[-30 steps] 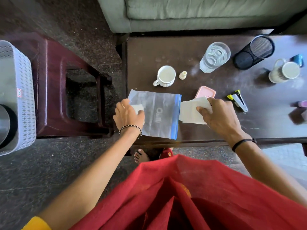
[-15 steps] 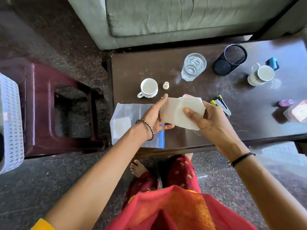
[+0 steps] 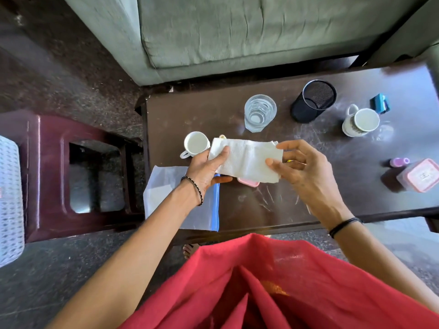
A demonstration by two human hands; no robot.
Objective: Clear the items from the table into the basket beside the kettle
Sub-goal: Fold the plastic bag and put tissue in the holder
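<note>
A white paper napkin (image 3: 247, 160) is stretched flat above the dark table (image 3: 332, 181). My left hand (image 3: 209, 167) grips its left end and my right hand (image 3: 299, 169) pinches its right end. A clear zip bag (image 3: 166, 195) with a blue strip lies at the table's near left corner, overhanging the edge. A pink lid (image 3: 249, 183) peeks out under the napkin. The white perforated basket (image 3: 9, 200) stands at the far left edge of view; the kettle is out of sight.
On the table stand a small white cup (image 3: 196, 144), a glass (image 3: 260, 112), a black mesh pen holder (image 3: 313, 100), a mug (image 3: 362, 121), a blue item (image 3: 381, 103), a purple tube (image 3: 399, 161) and a pink-lidded box (image 3: 420, 175). A maroon stool (image 3: 71, 172) sits between table and basket.
My left hand left the zip bag and took the napkin's left end. Both hands lifted the napkin off the table and spread it wider.
</note>
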